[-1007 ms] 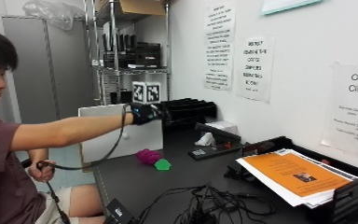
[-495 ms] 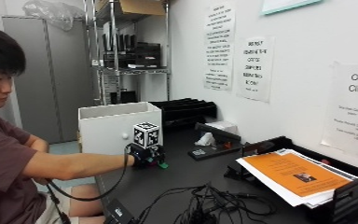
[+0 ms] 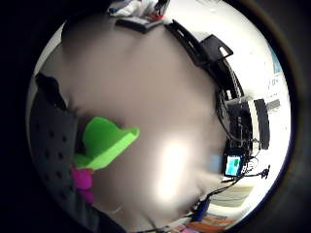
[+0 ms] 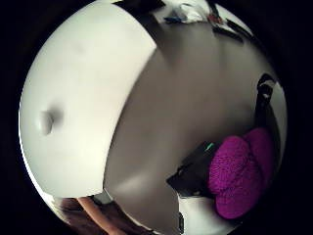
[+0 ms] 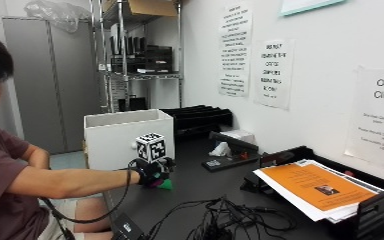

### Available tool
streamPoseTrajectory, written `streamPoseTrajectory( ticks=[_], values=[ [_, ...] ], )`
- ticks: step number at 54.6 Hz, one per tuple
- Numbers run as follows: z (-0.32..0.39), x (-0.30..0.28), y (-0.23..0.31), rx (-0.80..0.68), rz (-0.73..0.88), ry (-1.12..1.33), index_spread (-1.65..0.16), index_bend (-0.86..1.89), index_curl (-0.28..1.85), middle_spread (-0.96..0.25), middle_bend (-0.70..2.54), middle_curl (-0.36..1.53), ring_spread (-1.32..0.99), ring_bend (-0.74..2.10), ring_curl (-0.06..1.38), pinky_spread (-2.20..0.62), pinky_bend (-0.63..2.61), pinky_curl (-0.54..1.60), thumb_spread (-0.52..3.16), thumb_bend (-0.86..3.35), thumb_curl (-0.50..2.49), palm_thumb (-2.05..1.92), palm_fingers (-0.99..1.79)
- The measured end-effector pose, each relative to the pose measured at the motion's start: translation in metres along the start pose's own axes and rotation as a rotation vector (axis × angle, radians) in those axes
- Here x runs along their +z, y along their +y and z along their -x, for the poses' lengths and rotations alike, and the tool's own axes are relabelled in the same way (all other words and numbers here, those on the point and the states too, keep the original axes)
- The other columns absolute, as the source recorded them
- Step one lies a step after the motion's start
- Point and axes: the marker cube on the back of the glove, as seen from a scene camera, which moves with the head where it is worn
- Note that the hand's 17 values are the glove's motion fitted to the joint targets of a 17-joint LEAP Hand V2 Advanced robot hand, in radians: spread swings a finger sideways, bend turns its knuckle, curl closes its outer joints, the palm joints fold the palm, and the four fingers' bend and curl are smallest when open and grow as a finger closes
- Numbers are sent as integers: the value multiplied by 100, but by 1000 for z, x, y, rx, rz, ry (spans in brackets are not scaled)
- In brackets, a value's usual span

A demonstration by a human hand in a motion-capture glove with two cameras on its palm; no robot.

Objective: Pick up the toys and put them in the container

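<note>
My gloved right hand [image 5: 153,171] is down on the black table [image 5: 198,192] just in front of the white container [image 5: 129,137]. Its fingers curl over a purple knitted toy [image 4: 239,174], and a black-gloved finger [image 4: 195,171] lies against that toy. A green toy [image 5: 167,185] lies on the table right beside the hand, touching the purple toy [image 3: 82,178] in the little finger side palm view, where the green toy [image 3: 104,141] sits next to the gloved fingers [image 3: 48,141]. The container's white wall [image 4: 83,103] is close by the thumb side.
A tangle of black cables [image 5: 225,217] lies on the table toward the front. A black tray with orange papers [image 5: 318,187] stands at the right. Black office items [image 5: 228,150] and stacked trays [image 5: 198,117] line the wall behind.
The hand came from up at the container's rim down to the table in front of it, and now closes over the purple toy beside the green one.
</note>
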Motion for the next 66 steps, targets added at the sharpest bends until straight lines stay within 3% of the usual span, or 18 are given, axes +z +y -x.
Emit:
streamPoseTrajectory(
  ticks=[11,35,49,66],
  values=[
    [-21,-3,15,66,200,-2,-25,88,66,-25,105,69,-38,115,68,-34,96,53,82,5,68,51,116],
    [-19,-8,21,105,385,-11,-23,95,83,-22,113,78,-35,125,68,-34,103,58,73,-1,82,51,106],
    [-8,-42,17,112,357,-96,-22,92,89,-21,112,81,-34,128,67,-33,102,58,71,-1,87,49,105],
    [29,-182,-26,91,181,-120,-22,88,95,-21,110,83,-33,129,66,-33,100,58,69,-2,92,48,106]
  ],
)
